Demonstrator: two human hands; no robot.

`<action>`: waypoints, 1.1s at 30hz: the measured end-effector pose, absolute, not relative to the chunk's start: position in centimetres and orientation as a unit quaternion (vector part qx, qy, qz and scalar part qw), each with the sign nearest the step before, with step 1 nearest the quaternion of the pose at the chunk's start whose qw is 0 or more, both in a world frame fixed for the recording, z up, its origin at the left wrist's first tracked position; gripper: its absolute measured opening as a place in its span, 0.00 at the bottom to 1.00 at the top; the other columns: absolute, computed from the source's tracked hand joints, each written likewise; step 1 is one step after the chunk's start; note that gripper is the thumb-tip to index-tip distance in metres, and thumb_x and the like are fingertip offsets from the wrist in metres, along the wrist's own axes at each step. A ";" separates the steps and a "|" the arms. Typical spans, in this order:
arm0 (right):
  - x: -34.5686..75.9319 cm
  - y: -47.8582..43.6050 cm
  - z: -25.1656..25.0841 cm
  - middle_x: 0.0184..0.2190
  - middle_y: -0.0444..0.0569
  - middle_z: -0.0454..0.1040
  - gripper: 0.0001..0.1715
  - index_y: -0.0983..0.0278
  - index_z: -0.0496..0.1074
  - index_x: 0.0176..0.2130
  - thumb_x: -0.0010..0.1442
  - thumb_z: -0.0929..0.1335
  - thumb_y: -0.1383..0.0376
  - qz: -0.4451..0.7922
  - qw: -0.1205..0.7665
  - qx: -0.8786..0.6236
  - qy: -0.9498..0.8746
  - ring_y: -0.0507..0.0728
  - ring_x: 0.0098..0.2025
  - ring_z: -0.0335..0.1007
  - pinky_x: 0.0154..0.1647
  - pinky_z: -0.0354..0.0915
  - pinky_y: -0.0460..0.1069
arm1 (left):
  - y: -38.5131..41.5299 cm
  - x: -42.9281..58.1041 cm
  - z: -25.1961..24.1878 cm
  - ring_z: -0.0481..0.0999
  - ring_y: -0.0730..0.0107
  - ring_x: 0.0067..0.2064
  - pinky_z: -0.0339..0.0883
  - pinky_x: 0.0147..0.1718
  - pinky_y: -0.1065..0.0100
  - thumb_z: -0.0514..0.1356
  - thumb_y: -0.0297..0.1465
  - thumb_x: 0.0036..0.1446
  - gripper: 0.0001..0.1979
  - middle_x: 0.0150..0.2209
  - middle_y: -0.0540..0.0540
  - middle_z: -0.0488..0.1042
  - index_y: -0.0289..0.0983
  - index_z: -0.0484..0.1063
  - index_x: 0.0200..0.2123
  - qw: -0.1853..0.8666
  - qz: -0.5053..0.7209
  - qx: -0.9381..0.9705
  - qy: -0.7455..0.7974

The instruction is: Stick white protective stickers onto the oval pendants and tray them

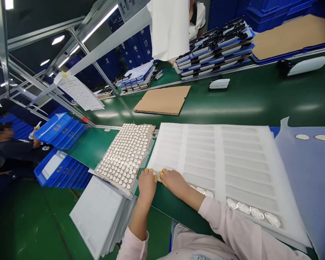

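Observation:
My left hand [147, 184] is at the front left corner of a large white tray [219, 151], with yellow covers on its fingertips. Just right of it, my right hand [173, 182] also wears yellow fingertip covers. Between the fingertips of both hands is a small round white disc [155, 173], mostly covered by the fingers. Thin white sheeting lies over most of the tray's rows. Along the tray's front edge, several round white discs with shiny rims [257, 213] sit in a row, partly behind my right arm. Left of my hands, a board [128, 195] carries many rows of similar discs [124, 159].
Two loose discs [323, 137] lie on bluish sheeting at the right. Brown cardboard [162, 100] and a white-and-black object [219, 84] lie on the green bench. Clipboards [216, 50] are stacked behind. Blue bins [62, 169], stacked white trays [100, 213] and a person [16, 144] are at left.

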State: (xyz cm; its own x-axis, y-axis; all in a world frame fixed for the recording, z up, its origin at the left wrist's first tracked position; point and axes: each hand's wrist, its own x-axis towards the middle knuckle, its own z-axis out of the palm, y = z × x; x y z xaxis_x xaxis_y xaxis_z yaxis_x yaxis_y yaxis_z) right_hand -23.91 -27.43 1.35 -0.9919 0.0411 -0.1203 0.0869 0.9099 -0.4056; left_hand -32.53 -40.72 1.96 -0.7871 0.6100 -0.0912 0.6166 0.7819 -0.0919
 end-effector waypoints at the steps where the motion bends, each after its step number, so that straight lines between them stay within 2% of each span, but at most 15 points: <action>1: -24.4 -27.6 1.1 0.49 0.53 0.76 0.15 0.66 0.73 0.51 0.68 0.69 0.61 -0.199 0.058 0.030 0.978 0.58 0.46 0.76 0.47 0.73 0.57 | -40.8 -32.5 1.8 0.73 0.54 0.50 0.66 0.48 0.59 0.54 0.29 0.66 0.10 0.46 0.38 0.75 0.35 0.73 0.47 0.025 -0.055 0.325 0.944; 8: -25.5 -27.2 0.8 0.50 0.53 0.76 0.17 0.65 0.72 0.53 0.68 0.69 0.61 -0.166 0.069 0.031 0.983 0.58 0.46 0.76 0.46 0.74 0.57 | -41.7 -32.5 0.7 0.72 0.55 0.50 0.67 0.49 0.59 0.50 0.21 0.64 0.16 0.47 0.37 0.74 0.34 0.75 0.48 0.010 -0.027 0.332 0.943; 12: -25.1 -26.9 0.4 0.51 0.52 0.76 0.16 0.65 0.73 0.52 0.68 0.69 0.61 -0.169 0.062 0.002 0.984 0.58 0.47 0.76 0.48 0.73 0.58 | -41.9 -32.3 0.3 0.73 0.56 0.49 0.67 0.49 0.59 0.49 0.18 0.62 0.18 0.46 0.38 0.75 0.34 0.77 0.45 -0.006 -0.014 0.330 0.944; 19: -21.5 -25.8 2.9 0.49 0.52 0.76 0.14 0.66 0.73 0.50 0.67 0.69 0.62 -0.193 0.022 -0.005 0.981 0.58 0.47 0.76 0.48 0.72 0.58 | -41.9 -32.5 0.5 0.75 0.52 0.49 0.68 0.51 0.51 0.49 0.20 0.62 0.18 0.44 0.37 0.77 0.34 0.78 0.45 -0.060 0.038 0.356 0.932; 22: -17.2 -22.4 5.0 0.50 0.51 0.77 0.14 0.64 0.75 0.48 0.65 0.70 0.60 -0.220 -0.005 0.028 0.975 0.57 0.45 0.76 0.48 0.71 0.55 | -40.8 -33.5 0.0 0.77 0.52 0.47 0.71 0.48 0.50 0.50 0.25 0.64 0.16 0.44 0.37 0.77 0.35 0.78 0.45 -0.080 0.124 0.423 0.894; 25: -10.7 -16.8 6.3 0.52 0.50 0.76 0.16 0.59 0.75 0.52 0.65 0.70 0.58 -0.234 -0.041 0.138 0.961 0.55 0.47 0.76 0.49 0.70 0.50 | -37.4 -32.8 0.1 0.78 0.54 0.47 0.74 0.46 0.52 0.52 0.29 0.64 0.14 0.44 0.39 0.77 0.36 0.77 0.45 -0.064 0.238 0.510 0.824; 27: -5.5 -12.1 6.4 0.52 0.49 0.76 0.16 0.59 0.73 0.55 0.68 0.67 0.61 -0.226 -0.062 0.256 0.938 0.54 0.46 0.76 0.48 0.71 0.49 | -34.2 -30.6 1.2 0.77 0.55 0.49 0.74 0.48 0.51 0.51 0.30 0.66 0.15 0.46 0.39 0.76 0.37 0.76 0.48 -0.032 0.275 0.557 0.783; 30: 2.9 -5.3 5.6 0.51 0.51 0.76 0.14 0.63 0.73 0.52 0.70 0.66 0.62 -0.186 -0.079 0.461 0.864 0.56 0.44 0.76 0.46 0.73 0.55 | -28.7 -25.3 4.3 0.76 0.58 0.51 0.73 0.52 0.52 0.50 0.28 0.66 0.16 0.49 0.39 0.75 0.39 0.74 0.50 0.043 0.279 0.644 0.711; 33: 10.4 -0.1 4.3 0.51 0.52 0.75 0.17 0.65 0.72 0.53 0.68 0.69 0.60 -0.146 -0.079 0.623 0.765 0.58 0.46 0.76 0.46 0.74 0.57 | -22.5 -19.6 7.1 0.74 0.59 0.52 0.71 0.54 0.55 0.51 0.26 0.65 0.16 0.50 0.40 0.74 0.40 0.74 0.50 0.125 0.245 0.730 0.626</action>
